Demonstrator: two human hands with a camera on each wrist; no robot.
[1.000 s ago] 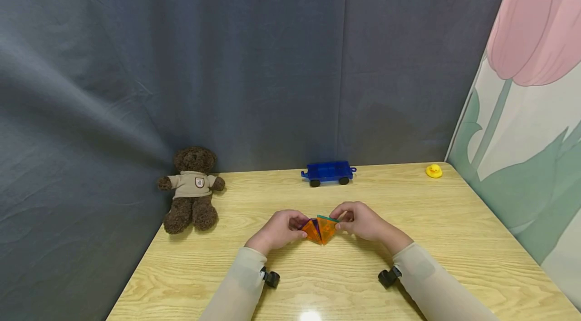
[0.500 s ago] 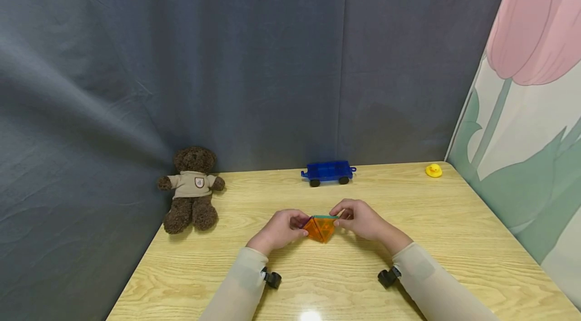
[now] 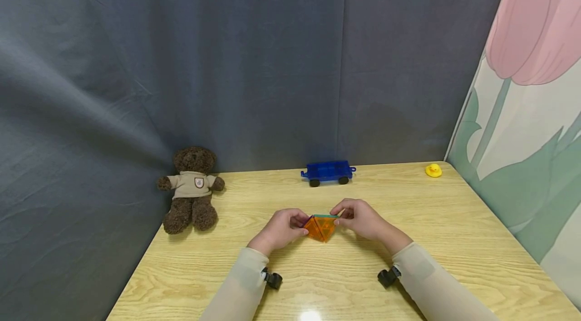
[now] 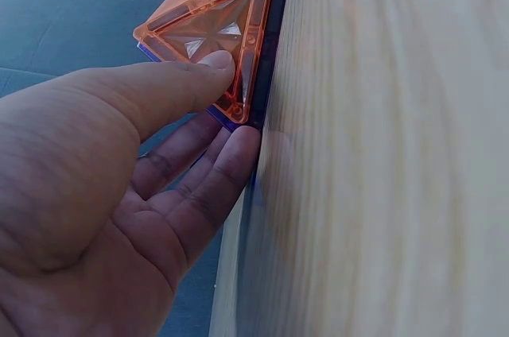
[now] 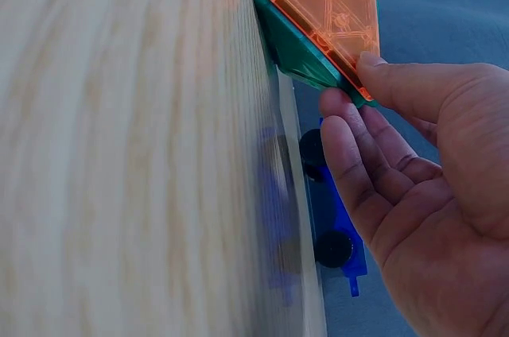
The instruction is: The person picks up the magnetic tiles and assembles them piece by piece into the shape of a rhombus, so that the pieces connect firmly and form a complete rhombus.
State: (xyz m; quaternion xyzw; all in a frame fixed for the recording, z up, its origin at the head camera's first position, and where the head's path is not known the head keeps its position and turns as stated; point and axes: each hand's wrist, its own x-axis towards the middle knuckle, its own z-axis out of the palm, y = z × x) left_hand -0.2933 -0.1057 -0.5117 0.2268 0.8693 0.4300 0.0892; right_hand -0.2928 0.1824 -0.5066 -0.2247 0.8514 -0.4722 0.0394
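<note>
Two orange see-through triangular magnetic tiles stand edge to edge over the table, the left orange tile (image 4: 203, 31) and the right orange tile (image 5: 342, 23). My left hand (image 3: 279, 231) pinches the left one, thumb on its face, fingers behind at a purple tile (image 4: 227, 121) that mostly hides behind it. From the other side my right hand (image 3: 362, 219) pinches the right orange tile together with a green tile (image 5: 293, 44), thumb in front and fingertips at the green one's corner. Along the seam the orange edges meet, and the tiles lean into a faceted shape.
A blue toy wagon (image 3: 328, 171) with black wheels stands behind the hands at the table's back edge. The brown teddy bear (image 3: 192, 187) sits at the left edge, and a yellow rubber duck (image 3: 433, 170) is at the back right. A dark curtain (image 3: 254, 68) hangs behind.
One second ago a gap split the orange tiles at the top; the right hand's tiles have swung left and the edges now meet. Since half a second ago almost nothing has moved.
</note>
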